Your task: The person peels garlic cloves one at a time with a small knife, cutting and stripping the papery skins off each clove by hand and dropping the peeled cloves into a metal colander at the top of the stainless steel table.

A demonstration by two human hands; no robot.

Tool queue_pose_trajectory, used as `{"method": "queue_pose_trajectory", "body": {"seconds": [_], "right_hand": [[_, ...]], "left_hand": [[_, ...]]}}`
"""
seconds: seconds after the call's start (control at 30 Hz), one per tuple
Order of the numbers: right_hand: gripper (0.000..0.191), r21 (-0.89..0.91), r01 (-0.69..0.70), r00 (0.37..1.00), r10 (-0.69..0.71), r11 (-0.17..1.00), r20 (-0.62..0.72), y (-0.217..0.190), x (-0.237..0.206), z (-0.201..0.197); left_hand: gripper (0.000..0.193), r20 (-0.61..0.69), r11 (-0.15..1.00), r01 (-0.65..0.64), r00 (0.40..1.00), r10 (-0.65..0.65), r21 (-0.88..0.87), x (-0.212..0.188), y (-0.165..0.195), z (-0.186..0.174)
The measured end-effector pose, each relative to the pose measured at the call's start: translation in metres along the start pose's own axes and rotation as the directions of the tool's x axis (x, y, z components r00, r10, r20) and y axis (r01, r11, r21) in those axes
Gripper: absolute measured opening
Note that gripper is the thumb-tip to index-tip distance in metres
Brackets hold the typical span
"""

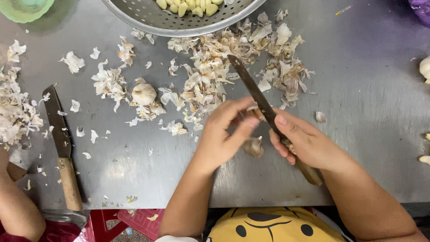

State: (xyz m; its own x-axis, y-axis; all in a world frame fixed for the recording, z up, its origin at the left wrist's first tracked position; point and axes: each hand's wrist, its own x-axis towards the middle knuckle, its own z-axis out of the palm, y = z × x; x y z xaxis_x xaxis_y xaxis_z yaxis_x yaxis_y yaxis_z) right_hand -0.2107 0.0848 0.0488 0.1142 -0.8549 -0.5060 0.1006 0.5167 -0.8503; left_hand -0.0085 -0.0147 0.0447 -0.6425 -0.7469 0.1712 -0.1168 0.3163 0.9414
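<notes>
My left hand (222,134) grips a garlic bulb (253,146) near the front middle of the steel table (371,98). My right hand (304,141) holds a knife (251,85) by its wooden handle, thumb pressed on the blade. The dark blade points up and left, over a heap of garlic skins (210,76). The blade's lower part lies close to the bulb between both hands. A whole garlic bulb (144,93) lies among skins to the left.
A perforated metal colander (148,18) with peeled cloves sits at the top edge. A second wooden-handled knife (60,143) lies at left beside another person's arm (15,210). A green bowl (24,9) is top left. Garlic pieces (424,67) lie at the right edge.
</notes>
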Motion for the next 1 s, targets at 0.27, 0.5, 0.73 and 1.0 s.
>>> {"method": "queue_pose_trajectory", "body": {"seconds": [0.27,0.5,0.73,1.0], "right_hand": [[0.060,-0.217,0.364,0.887,-0.408,0.906,-0.217,0.009,0.005,0.009],[0.034,0.297,0.369,0.929,-0.341,0.881,-0.143,0.015,0.005,0.007],[0.051,0.203,0.181,0.983,-0.184,0.962,-0.004,0.005,0.006,-0.002],[0.058,-0.062,0.278,0.893,-0.282,0.959,-0.351,0.003,0.009,-0.002]], "left_hand": [[0.035,0.146,0.715,0.284,0.957,-0.250,-0.639,-0.007,-0.015,0.026],[0.028,0.290,0.508,0.348,0.937,-0.194,-0.788,-0.011,-0.019,0.030],[0.021,0.241,0.745,0.323,0.945,-0.221,-0.584,-0.011,-0.019,0.023],[0.031,0.085,0.724,0.401,0.898,-0.432,-0.561,-0.004,-0.021,0.019]]}}
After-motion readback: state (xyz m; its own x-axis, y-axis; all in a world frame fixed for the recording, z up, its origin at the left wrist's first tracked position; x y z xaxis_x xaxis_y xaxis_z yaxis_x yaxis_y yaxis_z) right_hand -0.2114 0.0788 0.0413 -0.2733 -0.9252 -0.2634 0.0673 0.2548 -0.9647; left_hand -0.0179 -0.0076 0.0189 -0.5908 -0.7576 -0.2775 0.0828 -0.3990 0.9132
